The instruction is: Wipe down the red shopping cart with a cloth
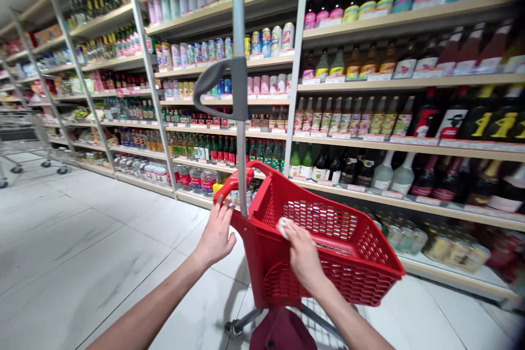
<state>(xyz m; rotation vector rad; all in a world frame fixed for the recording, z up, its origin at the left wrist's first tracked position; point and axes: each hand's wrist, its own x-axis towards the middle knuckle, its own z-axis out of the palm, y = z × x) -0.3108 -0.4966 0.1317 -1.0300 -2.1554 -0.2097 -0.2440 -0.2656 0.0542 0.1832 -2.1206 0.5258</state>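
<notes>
One head-worn view, forward and down, close over a red basket (328,240) beside drink shelves (410,85)

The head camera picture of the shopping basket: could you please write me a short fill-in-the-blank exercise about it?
1. The basket on wheels is coloured ____.
2. The left hand rests on the basket's near ____.
3. The right hand holds a small ____ cloth at the basket's edge.
4. The shelves behind the basket are stocked mostly with ____.

Missing words: red; rim; white; bottles
</notes>
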